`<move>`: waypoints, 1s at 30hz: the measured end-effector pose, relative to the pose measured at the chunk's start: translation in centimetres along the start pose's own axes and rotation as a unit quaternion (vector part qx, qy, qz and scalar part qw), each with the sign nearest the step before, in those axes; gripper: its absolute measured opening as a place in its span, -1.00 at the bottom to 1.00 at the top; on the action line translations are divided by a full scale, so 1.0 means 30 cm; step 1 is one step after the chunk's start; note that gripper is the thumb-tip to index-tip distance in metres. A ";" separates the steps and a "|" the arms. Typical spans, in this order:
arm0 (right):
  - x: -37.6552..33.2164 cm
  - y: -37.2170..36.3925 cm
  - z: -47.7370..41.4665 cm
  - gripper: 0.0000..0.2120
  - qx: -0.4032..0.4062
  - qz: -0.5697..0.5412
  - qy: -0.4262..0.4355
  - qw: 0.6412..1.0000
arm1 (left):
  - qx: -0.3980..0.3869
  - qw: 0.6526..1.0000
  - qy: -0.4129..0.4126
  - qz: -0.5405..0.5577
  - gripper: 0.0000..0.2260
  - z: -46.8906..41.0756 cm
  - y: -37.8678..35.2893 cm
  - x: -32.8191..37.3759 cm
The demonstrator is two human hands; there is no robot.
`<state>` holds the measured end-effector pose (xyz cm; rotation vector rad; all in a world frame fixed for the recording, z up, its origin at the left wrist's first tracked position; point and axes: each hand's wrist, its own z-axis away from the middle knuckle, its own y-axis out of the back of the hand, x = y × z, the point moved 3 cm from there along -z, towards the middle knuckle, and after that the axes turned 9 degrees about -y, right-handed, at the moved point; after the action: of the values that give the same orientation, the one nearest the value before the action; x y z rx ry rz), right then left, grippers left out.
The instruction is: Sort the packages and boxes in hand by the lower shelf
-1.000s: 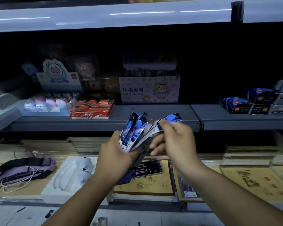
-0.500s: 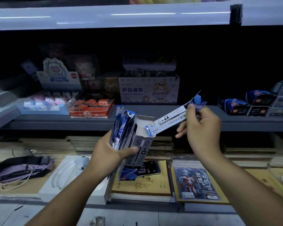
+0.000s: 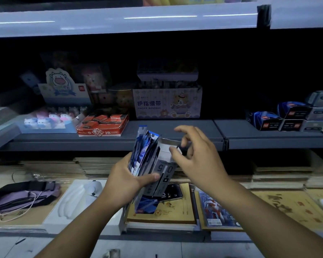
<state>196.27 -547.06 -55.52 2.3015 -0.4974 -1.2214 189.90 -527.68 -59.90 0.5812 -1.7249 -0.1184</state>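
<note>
A: Status: left hand (image 3: 123, 185) grips pen box (image 3: 162, 170) above the notebooks (image 3: 175, 211), packets (image 3: 144, 151) protruding from its open top.
B: And right hand (image 3: 198, 155)?
A: Fingers (image 3: 186, 130) curled at flap (image 3: 166, 141); pinch unclear. Advise pressing packets flush before closing.

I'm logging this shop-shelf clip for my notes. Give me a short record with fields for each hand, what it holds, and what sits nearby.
setting: stationery display, grey shelf
left hand: grips an open box marked 0.5 plus a bunch of narrow blue packets
packets: upright at the box's top; inside or beside it, unclear
right hand: at the box's open flap, thumb on it; pinch unclear
on shelf: FINGER BANDAGE carton, red 2B box
below: phone lying on notebooks
</note>
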 end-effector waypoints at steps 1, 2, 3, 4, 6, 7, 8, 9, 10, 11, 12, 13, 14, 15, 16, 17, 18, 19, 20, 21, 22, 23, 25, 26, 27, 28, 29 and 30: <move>-0.009 0.001 0.001 -0.63 0.002 -0.014 0.016 1.000 | -0.002 1.000 0.001 0.001 -0.53 0.001 -0.001 0.001; -0.012 0.000 0.001 -0.65 0.002 -0.028 0.026 0.999 | -0.006 1.000 0.002 0.002 -0.54 0.003 -0.002 0.003; -0.015 -0.002 0.001 -0.67 0.001 -0.042 0.032 0.999 | -0.010 1.000 0.003 0.005 -0.53 0.004 -0.003 0.004; -0.017 -0.004 0.001 -0.70 -0.001 -0.053 0.035 0.998 | -0.014 1.000 0.004 0.008 -0.53 0.005 -0.004 0.005; -0.017 -0.009 -0.001 -0.74 -0.006 -0.070 0.033 0.997 | -0.023 1.000 0.002 0.009 -0.53 0.009 -0.005 0.011; -0.015 -0.012 -0.001 -0.75 -0.008 -0.073 0.033 0.997 | -0.030 1.000 0.001 0.008 -0.53 0.011 -0.004 0.014; -0.013 -0.014 -0.001 -0.75 -0.009 -0.073 0.033 0.997 | -0.037 0.999 -0.001 0.007 -0.54 0.012 -0.004 0.015; -0.011 -0.015 -0.002 -0.75 -0.009 -0.074 0.034 0.997 | -0.043 0.999 -0.001 0.007 -0.54 0.013 -0.004 0.017; -0.010 -0.014 -0.002 -0.74 -0.009 -0.075 0.035 0.996 | -0.048 0.999 -0.001 0.007 -0.55 0.013 -0.003 0.016; -0.010 -0.013 -0.002 -0.74 -0.010 -0.076 0.036 0.996 | -0.051 0.999 0.002 0.008 -0.55 0.014 -0.002 0.016; -0.012 -0.010 -0.001 -0.73 -0.012 -0.077 0.037 0.996 | -0.053 0.999 0.002 0.008 -0.55 0.014 -0.001 0.017; -0.013 -0.008 -0.001 -0.73 -0.014 -0.076 0.037 0.996 | -0.054 0.998 0.003 0.009 -0.54 0.014 -0.001 0.017; -0.015 -0.007 0.000 -0.73 -0.016 -0.075 0.037 0.996 | -0.056 0.998 0.002 0.010 -0.54 0.013 -0.001 0.016; -0.016 -0.006 0.001 -0.74 -0.015 -0.076 0.037 0.996 | -0.057 0.998 0.003 0.011 -0.54 0.013 -0.001 0.015; -0.016 -0.005 0.002 -0.75 -0.014 -0.080 0.037 0.996 | -0.058 0.998 0.004 0.013 -0.54 0.013 -0.001 0.013; -0.018 -0.003 0.002 -0.77 -0.013 -0.084 0.038 0.996 | -0.059 0.998 0.005 0.015 -0.54 0.014 -0.001 0.013; -0.019 -0.002 0.002 -0.81 -0.013 -0.087 0.039 0.995 | -0.061 0.998 0.005 0.017 -0.54 0.014 -0.001 0.011; -0.020 0.001 0.002 -0.85 -0.016 -0.088 0.041 0.995 | -0.064 0.998 0.005 0.017 -0.54 0.014 -0.002 0.011; -0.021 0.003 0.001 -0.88 -0.024 -0.089 0.042 0.995 | -0.067 0.998 0.004 0.016 -0.54 0.015 -0.003 0.010; -0.021 0.004 -0.001 -0.87 -0.038 -0.085 0.044 0.995 | -0.068 0.998 0.003 0.017 -0.53 0.015 -0.003 0.011; -0.020 0.002 -0.001 -0.86 -0.055 -0.076 0.046 0.995 | -0.067 0.998 0.002 0.018 -0.53 0.015 -0.003 0.010; -0.018 0.000 -0.003 -0.88 -0.071 -0.061 0.050 0.994 | -0.067 0.998 0.001 0.019 -0.53 0.015 -0.003 0.010; -0.015 -0.005 -0.003 -0.92 -0.083 -0.057 0.054 0.993 | -0.067 0.998 -0.003 0.016 -0.53 0.014 -0.001 0.010; -0.013 -0.008 -0.003 -0.91 -0.077 -0.070 0.052 0.993 | -0.068 0.998 -0.003 0.013 -0.54 0.013 -0.001 0.010; -0.012 -0.010 -0.003 -0.89 -0.066 -0.086 0.048 0.993 | -0.068 0.998 -0.002 0.012 -0.54 0.012 -0.002 0.010; -0.015 -0.008 -0.005 -0.87 -0.052 -0.104 0.044 0.992 | -0.065 0.998 -0.001 0.012 -0.54 0.010 -0.002 0.008; -0.021 -0.002 -0.007 -0.86 -0.036 -0.126 0.034 0.991 | -0.061 0.998 0.001 0.013 -0.53 0.008 -0.002 0.006; -0.025 0.009 -0.015 -0.85 -0.012 -0.149 0.018 0.989 | -0.058 0.998 0.003 0.012 -0.52 0.006 -0.002 0.005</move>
<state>196.20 -546.78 -54.65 2.4350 -0.1254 -1.3088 189.73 -527.83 -59.84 0.4751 -1.7069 -0.1975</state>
